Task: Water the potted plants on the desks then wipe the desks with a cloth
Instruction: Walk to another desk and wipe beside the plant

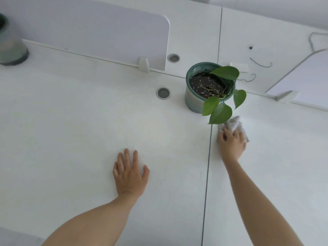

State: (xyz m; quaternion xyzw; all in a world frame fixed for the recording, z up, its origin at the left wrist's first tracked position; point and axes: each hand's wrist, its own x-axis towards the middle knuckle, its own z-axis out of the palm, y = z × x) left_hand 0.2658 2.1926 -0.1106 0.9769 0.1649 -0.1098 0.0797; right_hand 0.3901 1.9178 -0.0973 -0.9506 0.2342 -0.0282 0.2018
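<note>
The right hand (231, 142) presses a bunched cloth (235, 124) onto the desk (71, 121), fingers laid over it. Just beyond it, the plant pot (197, 96) holds wet-looking soil, probably watered. The left hand (130, 173) lies flat, empty. Wiping looks barely begun.

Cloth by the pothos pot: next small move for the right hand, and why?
Probably sweep the cloth rightward across the right-hand desk, away from the pothos pot. The right hand presses it just right of the desk seam, close below the lowest hanging leaf; pushing forward would likely brush it. The left hand rests flat.
</note>
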